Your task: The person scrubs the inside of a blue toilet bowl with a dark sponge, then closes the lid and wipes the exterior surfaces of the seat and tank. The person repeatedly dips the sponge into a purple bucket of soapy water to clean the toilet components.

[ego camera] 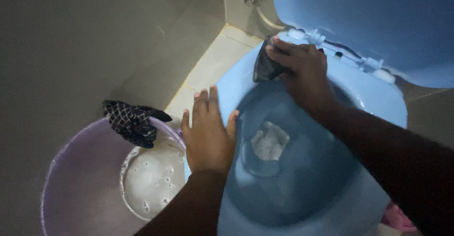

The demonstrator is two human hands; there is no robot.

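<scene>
Slipping is the likely trouble: the right hand [302, 68] has its fingers pinching a dark wet cloth [266, 65] against the back rim of the pale blue plastic toilet bowl [378, 94], near the hinge, while the left hand [206, 132], fingers spread flat, braces on the bowl's wet left rim.

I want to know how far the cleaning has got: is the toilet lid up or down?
Up. The blue lid stands raised behind the bowl's rim, hinges showing, while the right hand presses a dark cloth on the rim.
</scene>
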